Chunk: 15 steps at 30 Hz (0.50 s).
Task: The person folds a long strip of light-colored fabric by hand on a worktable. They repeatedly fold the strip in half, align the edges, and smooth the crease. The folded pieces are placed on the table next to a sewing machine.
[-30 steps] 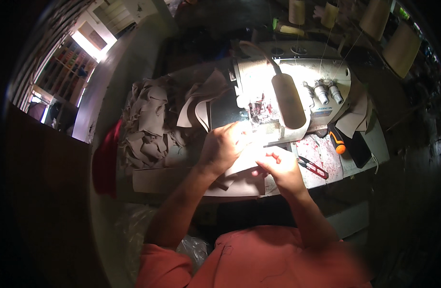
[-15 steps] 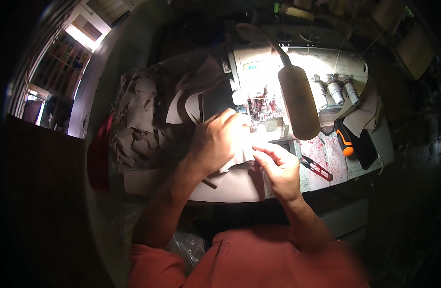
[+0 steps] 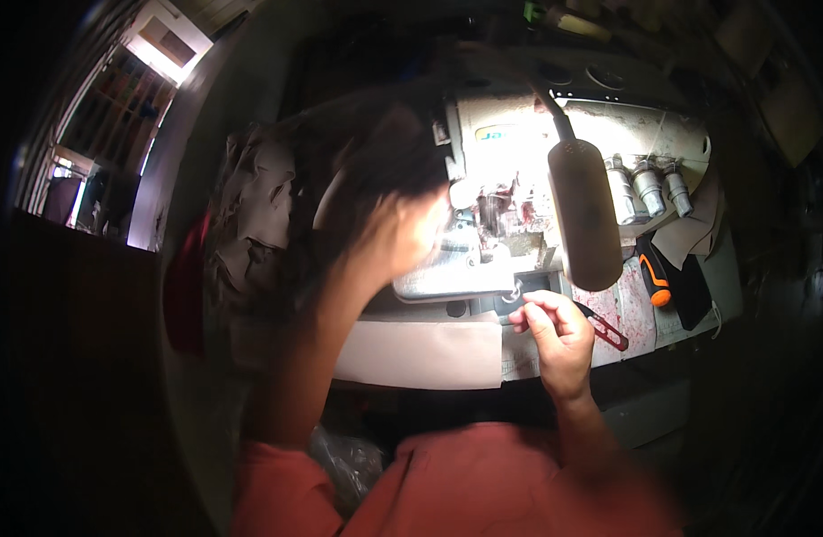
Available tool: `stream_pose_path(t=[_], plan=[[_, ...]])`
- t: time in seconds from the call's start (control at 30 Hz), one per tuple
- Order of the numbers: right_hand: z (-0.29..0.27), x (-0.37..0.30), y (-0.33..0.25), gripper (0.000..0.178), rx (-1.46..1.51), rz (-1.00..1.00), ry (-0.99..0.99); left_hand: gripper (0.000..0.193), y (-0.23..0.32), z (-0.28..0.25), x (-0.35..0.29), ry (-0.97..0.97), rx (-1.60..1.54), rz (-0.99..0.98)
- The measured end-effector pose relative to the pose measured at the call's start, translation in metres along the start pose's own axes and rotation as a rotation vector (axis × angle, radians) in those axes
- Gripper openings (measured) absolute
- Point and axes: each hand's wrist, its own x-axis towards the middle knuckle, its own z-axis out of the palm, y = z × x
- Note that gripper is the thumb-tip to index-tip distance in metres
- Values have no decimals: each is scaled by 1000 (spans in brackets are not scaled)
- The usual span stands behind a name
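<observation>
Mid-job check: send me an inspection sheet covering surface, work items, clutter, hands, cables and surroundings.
Surface: worktop pale, red-specked right of centre.
Job's things: sewing machine brightly lit; pale cloth strip along the front edge.
Clutter: heaped cloth pieces at left; red snips, orange-and-black tool and dark flat object at right.
Hands: left hand blurred, grip unclear; right hand before the machine, fingers curled, grip unclear.
Cables: thin pale cord beside the dark object.
Surroundings: oblong lamp at the machine; shelves upper left.
</observation>
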Motion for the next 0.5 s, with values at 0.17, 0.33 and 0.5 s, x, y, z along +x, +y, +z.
stream_pose_path(t=[0.17,0.33,0.5], plan=[[6,-10,0,11,-235,117,-181,30,-74,14,29,822,504,549],[2,-6,0,10,-463,-195,-154,12,-11,-5,-41,728,-278,261],[3,-18,-18,12,-551,-545,-209,14,49,39,-113,557,-452,316]])
